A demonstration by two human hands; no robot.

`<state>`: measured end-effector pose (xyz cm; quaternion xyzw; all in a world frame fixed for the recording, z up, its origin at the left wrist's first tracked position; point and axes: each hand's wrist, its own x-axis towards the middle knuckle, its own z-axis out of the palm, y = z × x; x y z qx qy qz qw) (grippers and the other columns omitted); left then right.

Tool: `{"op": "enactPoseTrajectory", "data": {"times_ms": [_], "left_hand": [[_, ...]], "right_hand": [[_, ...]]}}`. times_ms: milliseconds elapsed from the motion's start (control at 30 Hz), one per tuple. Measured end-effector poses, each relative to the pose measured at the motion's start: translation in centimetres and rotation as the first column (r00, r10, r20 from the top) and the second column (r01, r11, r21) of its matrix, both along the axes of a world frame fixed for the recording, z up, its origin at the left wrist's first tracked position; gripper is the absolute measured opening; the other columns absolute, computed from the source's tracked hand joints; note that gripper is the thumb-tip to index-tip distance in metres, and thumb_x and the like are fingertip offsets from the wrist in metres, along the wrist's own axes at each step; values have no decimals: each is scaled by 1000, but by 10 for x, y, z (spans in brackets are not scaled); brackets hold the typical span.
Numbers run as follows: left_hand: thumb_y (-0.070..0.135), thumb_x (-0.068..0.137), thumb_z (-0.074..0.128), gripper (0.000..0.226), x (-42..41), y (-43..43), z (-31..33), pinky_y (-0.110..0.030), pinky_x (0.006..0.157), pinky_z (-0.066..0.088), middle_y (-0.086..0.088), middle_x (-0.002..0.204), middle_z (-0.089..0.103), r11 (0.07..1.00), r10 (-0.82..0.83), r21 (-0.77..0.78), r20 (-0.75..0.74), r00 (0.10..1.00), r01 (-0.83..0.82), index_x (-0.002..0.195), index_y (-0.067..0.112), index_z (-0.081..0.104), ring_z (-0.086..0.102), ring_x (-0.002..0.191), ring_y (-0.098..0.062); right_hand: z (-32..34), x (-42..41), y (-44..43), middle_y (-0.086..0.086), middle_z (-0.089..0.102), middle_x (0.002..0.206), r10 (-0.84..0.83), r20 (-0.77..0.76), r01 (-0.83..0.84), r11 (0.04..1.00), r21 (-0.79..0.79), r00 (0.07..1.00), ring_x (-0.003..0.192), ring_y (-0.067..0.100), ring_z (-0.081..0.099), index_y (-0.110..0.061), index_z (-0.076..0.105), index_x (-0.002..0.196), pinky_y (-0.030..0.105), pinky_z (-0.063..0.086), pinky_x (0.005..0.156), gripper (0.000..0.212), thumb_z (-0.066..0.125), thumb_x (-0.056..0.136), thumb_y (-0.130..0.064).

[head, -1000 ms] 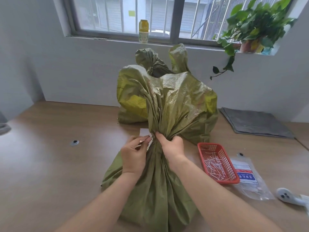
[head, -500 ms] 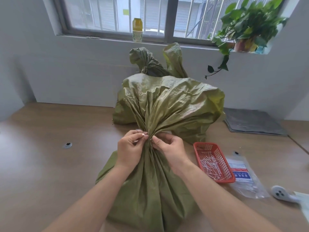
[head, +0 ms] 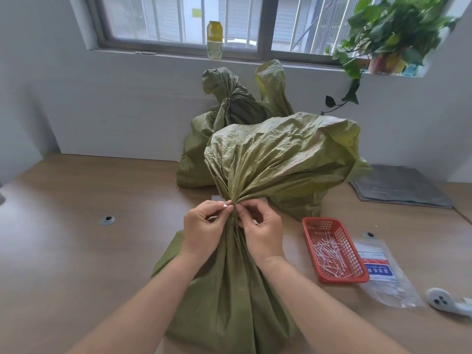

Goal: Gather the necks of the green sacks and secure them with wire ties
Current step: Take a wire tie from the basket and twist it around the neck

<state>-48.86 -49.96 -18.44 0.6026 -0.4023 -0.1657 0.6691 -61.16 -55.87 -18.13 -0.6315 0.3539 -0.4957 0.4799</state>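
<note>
Both left hand (head: 203,229) and right hand (head: 264,232) still pinch the sack (head: 281,154) neck.

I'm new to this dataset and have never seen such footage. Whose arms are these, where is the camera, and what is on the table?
No machine here: a person works bare-handed, and the camera sits on their head, looking down. The left hand and right hand pinch the gathered neck of a green sack resting on the wooden table. A white bit at the left fingertips may be a tie; it is too small to tell. Behind stands a second sack, its neck already cinched. To the right are a red basket of white ties and a clear plastic bag.
</note>
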Motion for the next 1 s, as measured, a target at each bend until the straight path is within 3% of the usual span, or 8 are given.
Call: {"op": "enactPoseTrajectory", "data": {"times_ms": [100,267,367,500,667,800,1000], "left_hand": [[1,84,82,22,0,3,-1,-30,89,59,1,98,79,998,-35,-48,22,999,36,98,19,83,76,95,-18],[-3,82,82,21,4,0,-3,-24,86,59,0,97,78,995,36,-101,301,953,-6,98,10,83,74,91,-11],[-2,79,85,20,6,-3,-2,-22,83,59,-1,92,78,995,69,-92,372,925,-37,95,9,84,75,86,-11],[5,78,86,14,1,-9,5,-19,78,57,1,85,80,989,146,-63,373,916,-132,90,12,84,74,78,-9],[11,80,86,8,4,-15,8,-18,79,57,6,83,80,985,141,67,247,959,-162,87,15,85,74,79,-4],[8,81,85,12,6,-12,3,-20,80,58,13,82,77,993,60,87,204,977,-79,87,17,84,75,81,-3],[3,81,85,15,8,-9,-1,-20,78,58,9,84,79,998,28,54,198,980,-40,88,16,84,75,81,-5]], "right_hand": [[0,6,-5,-4,72,93,-24,-112,11,993,-117,993,84,16,72,-25,70,92,50,60,80,4,72,95,-23],[4,4,-10,-7,71,88,-20,-159,-1,992,-129,987,82,16,71,-20,69,92,49,60,77,5,71,95,-17],[9,0,-11,-6,72,85,0,-176,-28,987,-158,984,79,15,71,-18,68,92,42,61,75,7,71,96,-14],[15,-3,-8,-4,69,85,-58,-212,-18,940,-340,976,81,9,66,-12,67,90,15,49,68,8,69,97,-9],[11,-9,-9,-1,70,94,-51,-317,-127,847,-516,947,87,10,65,-9,68,96,19,50,79,6,65,100,-6],[15,-12,-19,-5,74,90,-7,-343,-158,879,-449,939,86,3,67,-11,76,91,15,50,81,8,75,90,-3],[22,-12,-23,-8,79,82,125,-259,-172,972,-163,958,78,8,73,-14,81,88,25,58,76,7,80,87,-7]]}}
